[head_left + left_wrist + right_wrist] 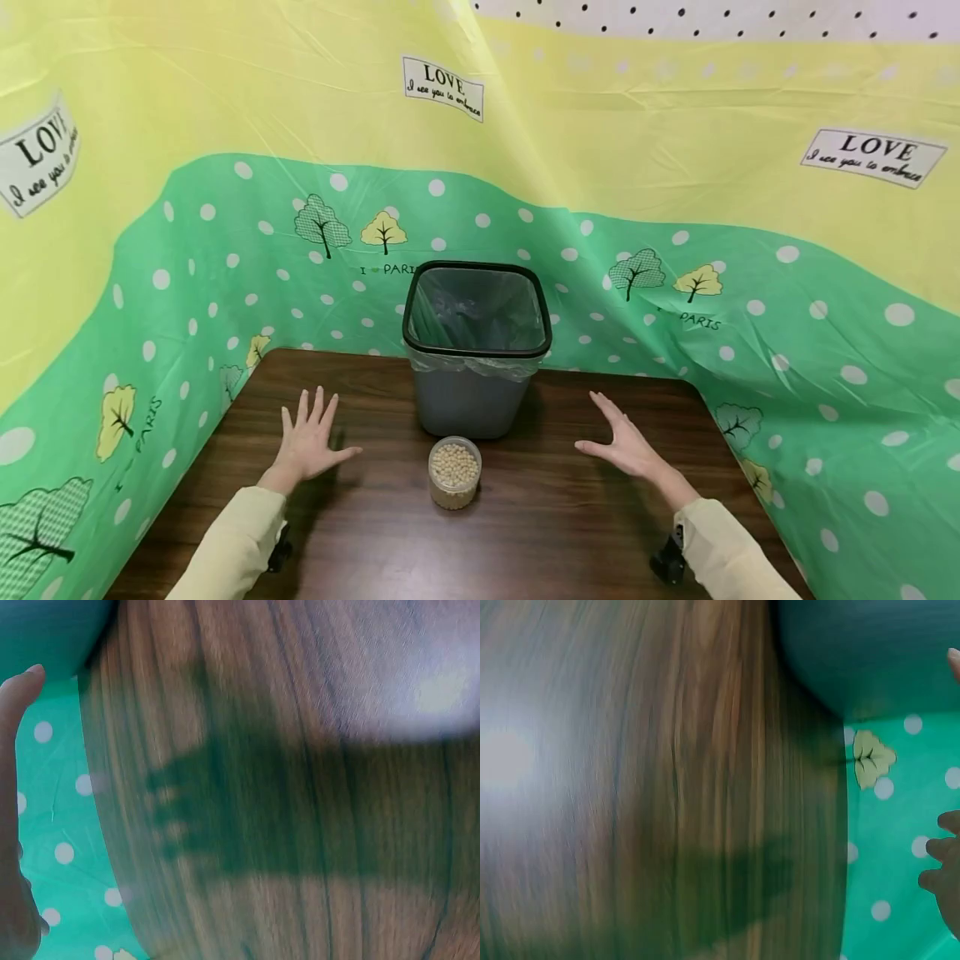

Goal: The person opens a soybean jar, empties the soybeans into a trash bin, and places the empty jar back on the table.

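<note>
A clear round tub of small pale beige balls [454, 468] stands upright on the table in the head view. Right behind it is a grey bin [471, 400] with a black rim, lined with a clear plastic bag [480, 312]. My left hand [307, 446] hovers over the table to the left of the tub, fingers spread and holding nothing. On the other side, my right hand [624, 443] is held out with straight fingers and thumb apart, also holding nothing. Each wrist view catches only part of its hand at the edge, with a hand shadow on the wood.
The dark wood table [555, 533] has its back edge against a green and yellow printed cloth [645, 183], which also hangs along both sides. The bin stands near the back edge, at the middle.
</note>
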Motion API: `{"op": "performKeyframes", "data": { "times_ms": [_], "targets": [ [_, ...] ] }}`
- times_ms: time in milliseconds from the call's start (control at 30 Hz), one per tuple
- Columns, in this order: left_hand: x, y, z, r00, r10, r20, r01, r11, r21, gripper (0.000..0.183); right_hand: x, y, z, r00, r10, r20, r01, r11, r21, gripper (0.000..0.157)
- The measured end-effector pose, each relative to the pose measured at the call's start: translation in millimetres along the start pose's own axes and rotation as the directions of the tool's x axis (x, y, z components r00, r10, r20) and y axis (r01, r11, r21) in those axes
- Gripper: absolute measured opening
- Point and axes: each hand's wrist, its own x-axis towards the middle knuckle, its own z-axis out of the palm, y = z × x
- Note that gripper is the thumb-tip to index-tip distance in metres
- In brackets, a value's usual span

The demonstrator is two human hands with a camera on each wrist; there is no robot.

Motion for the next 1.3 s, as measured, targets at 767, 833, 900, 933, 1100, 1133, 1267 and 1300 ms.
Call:
{"op": "performKeyframes", "data": {
  "times_ms": [767, 833, 900, 933, 1100, 1133, 1267, 1300],
  "targets": [
    [-11.2, 66.6, 15.0, 0.981, 0.189, -0.036, -0.189, 0.913, -0.360, 0.105, -10, -38, 74.0, 1.000, 0.028, 0.009, -0.029, 0.850, 0.527, 0.076],
    [-10.6, 72.8, 15.2, 0.980, 0.198, 0.002, -0.181, 0.903, -0.390, 0.104, -10, -41, 81.5, 0.999, 0.033, 0.018, -0.037, 0.839, 0.543, 0.075],
    [-10.5, 78.4, 16.4, 0.978, 0.209, 0.027, -0.178, 0.891, -0.418, 0.105, -9, -43, 89.0, 0.999, 0.021, 0.024, -0.031, 0.828, 0.559, 0.074],
    [-10.4, 81.2, 17.3, 0.976, 0.216, 0.034, -0.180, 0.885, -0.430, 0.105, -9, -45, 92.7, 1.000, 0.009, 0.029, -0.024, 0.821, 0.570, 0.074],
    [-11.7, 93.5, 23.6, 0.974, 0.220, 0.049, -0.167, 0.851, -0.497, 0.104, -6, -52, 110.2, 0.997, -0.044, 0.057, -0.002, 0.776, 0.631, 0.075],
    [-11.9, 95.6, 25.3, 0.975, 0.213, 0.054, -0.158, 0.849, -0.505, 0.103, -6, -54, 113.4, 0.997, -0.053, 0.064, 0.000, 0.769, 0.639, 0.075],
    [-12.6, 102.9, 31.2, 0.979, 0.189, 0.077, -0.118, 0.832, -0.542, 0.098, -5, -57, 125.5, 0.993, -0.071, 0.094, -0.010, 0.746, 0.666, 0.076],
    [-12.5, 104.4, 32.6, 0.978, 0.192, 0.079, -0.118, 0.829, -0.546, 0.097, -5, -58, 128.4, 0.992, -0.072, 0.101, -0.014, 0.742, 0.670, 0.077]
  ]
}}
